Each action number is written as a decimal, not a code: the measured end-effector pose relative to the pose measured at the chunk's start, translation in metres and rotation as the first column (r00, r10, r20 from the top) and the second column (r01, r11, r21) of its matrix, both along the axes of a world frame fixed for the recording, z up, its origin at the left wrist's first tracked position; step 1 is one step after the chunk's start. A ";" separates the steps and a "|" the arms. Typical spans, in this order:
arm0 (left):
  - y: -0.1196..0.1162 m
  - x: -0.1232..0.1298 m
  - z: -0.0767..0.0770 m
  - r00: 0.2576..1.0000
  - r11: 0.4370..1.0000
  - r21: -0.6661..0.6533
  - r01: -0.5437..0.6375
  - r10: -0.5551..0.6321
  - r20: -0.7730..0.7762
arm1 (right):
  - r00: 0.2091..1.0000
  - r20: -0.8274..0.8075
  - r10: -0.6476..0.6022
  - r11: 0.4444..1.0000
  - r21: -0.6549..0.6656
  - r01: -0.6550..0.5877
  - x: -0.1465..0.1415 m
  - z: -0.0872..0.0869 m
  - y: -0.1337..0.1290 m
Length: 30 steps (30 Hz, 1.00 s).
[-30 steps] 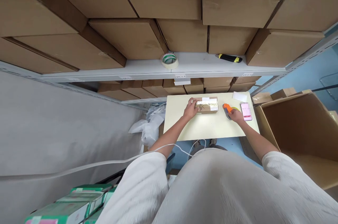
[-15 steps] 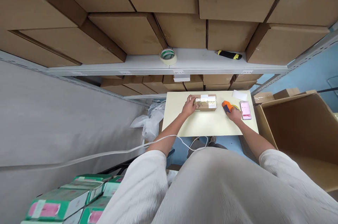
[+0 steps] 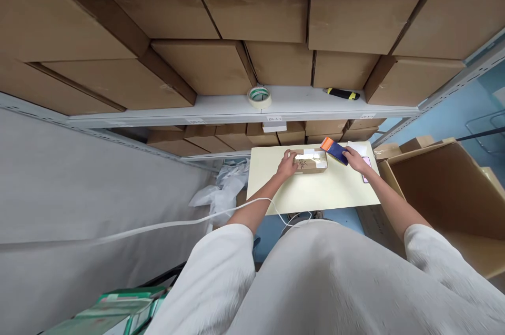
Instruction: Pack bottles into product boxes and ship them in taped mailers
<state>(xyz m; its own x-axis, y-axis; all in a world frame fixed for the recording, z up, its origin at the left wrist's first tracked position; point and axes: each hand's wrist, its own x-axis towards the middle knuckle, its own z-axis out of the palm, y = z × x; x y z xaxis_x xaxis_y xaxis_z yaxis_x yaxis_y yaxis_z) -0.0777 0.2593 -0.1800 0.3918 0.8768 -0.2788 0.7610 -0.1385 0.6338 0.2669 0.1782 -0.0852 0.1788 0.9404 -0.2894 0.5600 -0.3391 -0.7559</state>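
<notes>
A small cardboard box (image 3: pixel 311 165) with white labels, dark print and shiny tape along its top lies on the pale tabletop (image 3: pixel 315 195). My left hand (image 3: pixel 288 163) is closed on the box's left end, its fingers over the top edge. In my right hand (image 3: pixel 354 159) is an orange and dark blue tape dispenser (image 3: pixel 334 151), tilted, with its orange end by the box's right upper corner. Whether it touches the box I cannot tell. Beside my right wrist, a phone (image 3: pixel 366 165) with a pink screen is partly covered, and white paper (image 3: pixel 358 146) lies behind the hand.
A shelf (image 3: pixel 232 103) across the front carries large cartons, a tape roll (image 3: pixel 259 97) and a utility knife (image 3: pixel 342 94). A big open carton (image 3: pixel 437 188) stands at the right. Plastic bags (image 3: pixel 224 188) hang left of the table; a white cable (image 3: pixel 177 223) crosses my left forearm.
My right hand has lifted the tape dispenser from the table's right side and turned it, bringing its orange end to the box. My left hand stays on the box. The view has shifted slightly.
</notes>
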 end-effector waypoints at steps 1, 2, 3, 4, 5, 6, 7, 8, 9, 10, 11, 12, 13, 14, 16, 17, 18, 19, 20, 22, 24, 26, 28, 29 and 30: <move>0.001 -0.001 -0.001 1.000 1.000 -0.002 0.002 -0.002 0.010 | 0.999 -0.037 0.018 1.000 0.016 -0.017 -0.007 0.004 0.006; 0.001 -0.001 -0.001 1.000 1.000 -0.005 0.003 -0.003 0.019 | 0.997 -0.070 0.036 0.999 0.025 -0.035 -0.015 0.006 0.011; 0.002 -0.002 -0.002 1.000 1.000 -0.010 0.001 -0.001 0.027 | 0.994 -0.099 0.052 0.998 0.027 -0.050 -0.023 0.008 0.017; 0.002 -0.003 -0.003 0.999 1.000 -0.014 0.002 -0.001 0.036 | 0.990 -0.124 0.065 0.998 0.025 -0.062 -0.032 0.008 0.022; 0.002 -0.004 -0.004 0.999 1.000 -0.019 0.006 -0.005 0.045 | 0.987 -0.145 0.074 0.997 0.018 -0.072 -0.040 0.007 0.027; 0.002 -0.005 -0.005 0.998 1.000 -0.022 0.015 -0.013 0.054 | 0.983 -0.162 0.083 0.997 0.011 -0.082 -0.048 0.006 0.031; 0.003 -0.006 -0.006 0.998 0.999 -0.024 0.026 -0.024 0.062 | 0.980 -0.175 0.091 0.996 0.007 -0.091 -0.055 0.004 0.035; 0.003 -0.007 -0.007 0.997 0.999 -0.025 0.038 -0.036 0.068 | 0.978 -0.186 0.098 0.995 0.001 -0.100 -0.061 0.002 0.038; 0.003 -0.008 -0.007 0.996 0.999 -0.025 0.048 -0.046 0.072 | 0.976 -0.192 0.106 0.994 -0.005 -0.109 -0.066 0.000 0.040; 0.004 -0.009 -0.008 0.996 0.998 -0.024 0.055 -0.053 0.073 | 0.975 -0.192 0.114 0.993 -0.011 -0.118 -0.070 -0.002 0.043; 0.004 -0.010 -0.009 0.996 0.998 -0.023 0.059 -0.058 0.071 | 0.975 -0.188 0.122 0.992 -0.020 -0.128 -0.072 -0.004 0.044; 0.004 -0.010 -0.009 0.996 0.998 -0.024 0.062 -0.060 0.069 | 0.975 -0.179 0.132 0.990 -0.028 -0.139 -0.073 -0.006 0.046; 0.005 -0.011 -0.009 0.996 0.998 -0.025 0.061 -0.060 0.069 | 0.975 -0.168 0.144 0.988 -0.033 -0.152 -0.073 -0.007 0.047; 0.005 -0.011 -0.009 0.996 0.998 -0.029 0.060 -0.057 0.071 | 0.974 -0.156 0.163 0.985 -0.037 -0.171 -0.072 -0.008 0.048; 0.005 -0.012 -0.008 0.995 0.998 -0.034 0.055 -0.052 0.085 | 0.965 -0.137 0.225 0.972 -0.045 -0.233 -0.068 -0.009 0.050; 0.005 -0.013 -0.007 0.994 0.998 -0.034 0.054 -0.050 0.094 | 0.957 -0.126 0.262 0.962 -0.052 -0.270 -0.066 -0.010 0.051; 0.005 -0.014 -0.006 0.994 0.998 -0.035 0.053 -0.049 0.100 | 0.949 -0.108 0.295 0.951 -0.061 -0.303 -0.063 -0.011 0.052; 0.006 -0.014 -0.004 0.994 0.998 -0.031 0.051 -0.047 0.103 | 0.944 -0.080 0.321 0.942 -0.073 -0.327 -0.062 -0.011 0.053; 0.006 -0.014 -0.002 0.994 0.999 -0.021 0.042 -0.040 0.103 | 0.940 -0.047 0.337 0.937 -0.083 -0.340 -0.060 -0.012 0.053; 0.007 -0.011 0.005 0.994 1.000 0.024 -0.005 0.002 0.111 | 0.937 0.013 0.349 0.934 -0.085 -0.346 -0.058 -0.014 0.055; 0.010 -0.006 0.013 0.984 0.995 0.063 -0.076 0.064 0.168 | 0.934 0.020 0.356 0.933 -0.065 -0.354 -0.057 -0.017 0.056; 0.013 0.001 0.021 0.953 0.992 0.002 -0.126 0.121 0.277 | 0.932 -0.016 0.363 0.931 -0.036 -0.364 -0.056 -0.019 0.057; 0.016 0.009 0.030 0.902 0.976 -0.172 -0.131 0.189 0.388 | 0.929 -0.051 0.367 0.929 -0.017 -0.369 -0.054 -0.021 0.058; 0.017 0.012 0.034 0.869 0.956 -0.261 -0.132 0.238 0.433 | 0.927 -0.065 0.368 0.929 -0.010 -0.370 -0.053 -0.022 0.058; 0.019 0.015 0.038 0.834 0.930 -0.342 -0.134 0.292 0.468 | 0.927 -0.077 0.368 0.929 -0.007 -0.370 -0.053 -0.022 0.058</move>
